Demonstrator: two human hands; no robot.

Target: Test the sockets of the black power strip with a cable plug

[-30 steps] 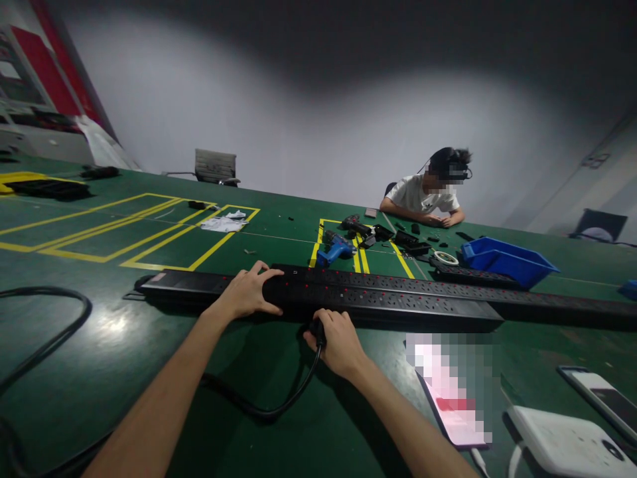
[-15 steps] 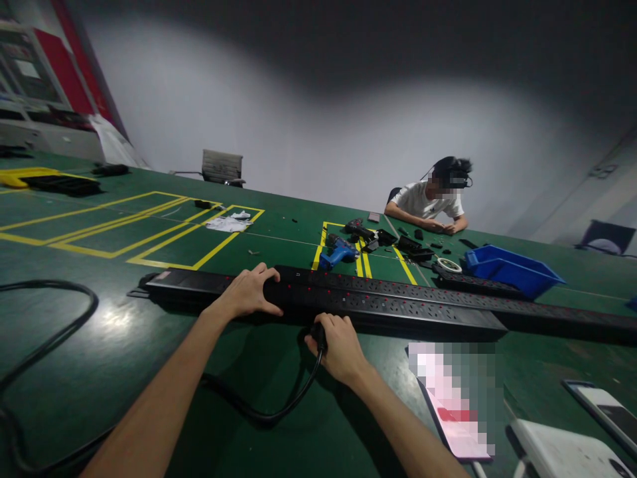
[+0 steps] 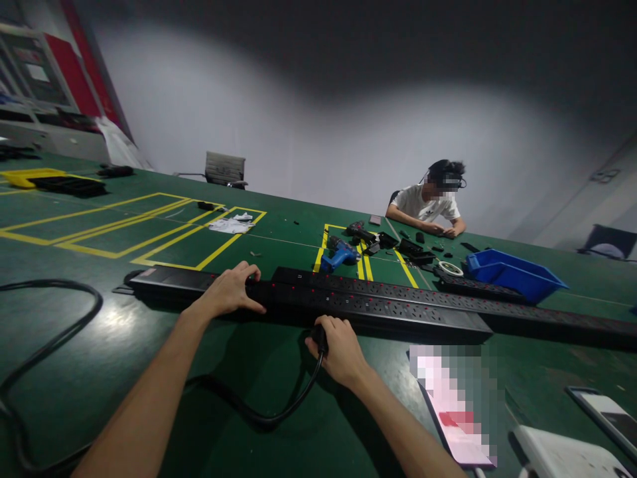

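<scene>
A long black power strip with rows of sockets and small red marks lies across the green table. My left hand grips it left of its middle, thumb on the near side and fingers over the top. Behind it, a second black strip runs on to the right edge. My right hand is closed around a black plug just in front of the near strip. From the plug, a thick black cable curves down and to the left.
Beyond the strips lie a blue power drill, black parts and a blue bin. A person leans on the far side. Phones and a white device are at the near right. Cable loops at left.
The near strip has slid left along the table, with my left hand moving along on it. My right hand and the plug have stayed almost in place.
</scene>
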